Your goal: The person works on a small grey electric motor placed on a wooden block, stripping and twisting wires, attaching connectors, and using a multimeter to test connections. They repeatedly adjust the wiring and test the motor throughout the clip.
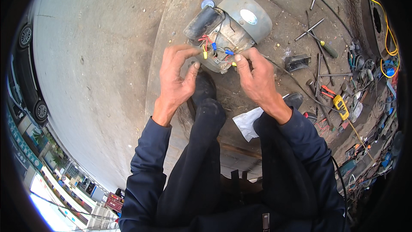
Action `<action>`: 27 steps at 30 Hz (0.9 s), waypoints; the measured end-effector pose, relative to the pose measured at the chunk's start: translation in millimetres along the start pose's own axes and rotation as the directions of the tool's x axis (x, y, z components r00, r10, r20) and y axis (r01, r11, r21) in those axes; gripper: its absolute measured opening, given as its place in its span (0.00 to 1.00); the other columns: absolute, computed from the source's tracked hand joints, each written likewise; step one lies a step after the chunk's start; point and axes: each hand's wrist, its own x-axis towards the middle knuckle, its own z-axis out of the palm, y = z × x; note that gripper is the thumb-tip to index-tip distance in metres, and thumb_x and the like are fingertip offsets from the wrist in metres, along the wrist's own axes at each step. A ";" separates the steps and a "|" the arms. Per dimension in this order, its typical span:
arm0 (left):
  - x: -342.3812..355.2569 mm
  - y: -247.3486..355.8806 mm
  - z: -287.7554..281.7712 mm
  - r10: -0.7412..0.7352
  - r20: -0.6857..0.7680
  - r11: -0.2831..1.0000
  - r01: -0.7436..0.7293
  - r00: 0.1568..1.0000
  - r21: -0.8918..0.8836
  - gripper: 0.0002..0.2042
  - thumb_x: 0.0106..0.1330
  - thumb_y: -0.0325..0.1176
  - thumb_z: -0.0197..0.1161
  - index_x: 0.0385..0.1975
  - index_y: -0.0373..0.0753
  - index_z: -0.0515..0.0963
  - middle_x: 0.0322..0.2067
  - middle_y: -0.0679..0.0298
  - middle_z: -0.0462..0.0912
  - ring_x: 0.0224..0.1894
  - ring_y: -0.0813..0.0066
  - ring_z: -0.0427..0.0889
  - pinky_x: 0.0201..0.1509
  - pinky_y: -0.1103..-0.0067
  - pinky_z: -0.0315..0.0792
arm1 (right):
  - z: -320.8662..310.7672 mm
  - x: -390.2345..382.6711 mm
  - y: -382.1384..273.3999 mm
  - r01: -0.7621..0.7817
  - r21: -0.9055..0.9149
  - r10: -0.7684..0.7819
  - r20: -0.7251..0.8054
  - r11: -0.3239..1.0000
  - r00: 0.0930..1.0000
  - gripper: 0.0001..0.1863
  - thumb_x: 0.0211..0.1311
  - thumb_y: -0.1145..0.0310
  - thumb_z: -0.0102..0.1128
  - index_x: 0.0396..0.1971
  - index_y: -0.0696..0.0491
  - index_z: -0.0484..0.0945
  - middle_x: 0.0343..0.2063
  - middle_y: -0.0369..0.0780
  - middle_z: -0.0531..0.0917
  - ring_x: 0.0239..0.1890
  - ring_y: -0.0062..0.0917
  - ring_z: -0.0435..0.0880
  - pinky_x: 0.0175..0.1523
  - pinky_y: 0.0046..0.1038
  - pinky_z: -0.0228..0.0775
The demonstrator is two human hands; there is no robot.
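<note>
An electric motor [244, 10] with a grey rounded cover lies on the ground before my feet, its wiring side toward me. A black cylinder [204, 23], which looks like a capacitor, is mounted on its left. Short wires with red, blue and yellow terminals [214, 47] stick out of the motor. My right hand [259, 75] pinches a wire by its yellow terminal [234, 64] between thumb and forefinger. Beside the motor's left edge, my left hand [176, 75] has thumb and forefinger apart, the forefinger close to another yellow terminal [205, 54].
Right of the motor lie a black box-shaped cover [297, 62], T-handled wrenches [309, 30], a screwdriver [328, 49] and a yellow clamp meter [340, 106]. White paper [249, 123] rests near my right knee. Tools and scrap heap up at far right; parked cars [32, 73] stand far left.
</note>
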 end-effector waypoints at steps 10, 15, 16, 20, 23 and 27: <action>16.4 5.8 10.2 0.001 -0.034 1.000 -0.001 0.999 0.007 0.14 0.64 0.19 0.74 0.48 0.37 0.87 0.47 0.56 0.88 0.50 0.57 0.85 0.56 0.67 0.78 | 8.4 29.4 -16.9 0.360 -0.249 -0.371 0.005 0.899 0.929 0.13 0.65 0.68 0.77 0.40 0.57 0.81 0.35 0.44 0.80 0.36 0.40 0.82 0.40 0.40 0.73; 33.6 3.7 18.8 0.025 -0.051 0.999 -0.026 0.998 -0.021 0.12 0.65 0.17 0.71 0.46 0.38 0.87 0.44 0.58 0.88 0.46 0.57 0.85 0.53 0.67 0.78 | 25.4 37.8 -19.1 0.401 -0.353 -0.427 0.004 0.845 0.904 0.11 0.62 0.68 0.76 0.34 0.54 0.80 0.34 0.43 0.78 0.39 0.41 0.79 0.44 0.42 0.68; 36.7 4.0 18.7 0.020 -0.048 0.999 -0.021 0.999 -0.025 0.12 0.65 0.17 0.71 0.46 0.38 0.88 0.44 0.58 0.88 0.46 0.57 0.85 0.52 0.67 0.78 | 25.7 38.1 -17.9 0.401 -0.359 -0.431 -0.004 0.843 0.902 0.11 0.63 0.69 0.76 0.34 0.54 0.80 0.34 0.43 0.78 0.39 0.41 0.79 0.43 0.42 0.68; 53.4 8.4 13.3 0.046 0.053 0.998 -0.048 0.998 0.048 0.12 0.68 0.16 0.70 0.48 0.37 0.89 0.45 0.58 0.88 0.46 0.61 0.86 0.51 0.70 0.81 | 18.4 34.3 -12.2 0.392 -0.295 -0.416 -0.024 0.872 0.909 0.09 0.63 0.72 0.74 0.32 0.54 0.80 0.32 0.42 0.77 0.38 0.41 0.78 0.43 0.41 0.67; 73.4 10.5 7.6 0.190 0.296 0.947 -0.254 0.936 0.196 0.15 0.63 0.17 0.71 0.48 0.40 0.89 0.44 0.59 0.85 0.46 0.58 0.84 0.48 0.68 0.81 | 17.0 32.5 -9.5 0.403 -0.257 -0.427 -0.041 0.878 0.903 0.09 0.62 0.73 0.75 0.32 0.54 0.80 0.31 0.42 0.77 0.37 0.40 0.78 0.43 0.42 0.67; 104.1 11.5 2.9 0.240 0.523 0.850 -0.437 0.818 0.293 0.16 0.55 0.21 0.75 0.45 0.41 0.89 0.44 0.61 0.81 0.48 0.55 0.81 0.49 0.64 0.80 | 19.4 31.4 -9.1 0.400 -0.219 -0.421 -0.057 0.890 0.905 0.09 0.61 0.75 0.75 0.32 0.54 0.80 0.31 0.42 0.78 0.37 0.41 0.78 0.44 0.42 0.67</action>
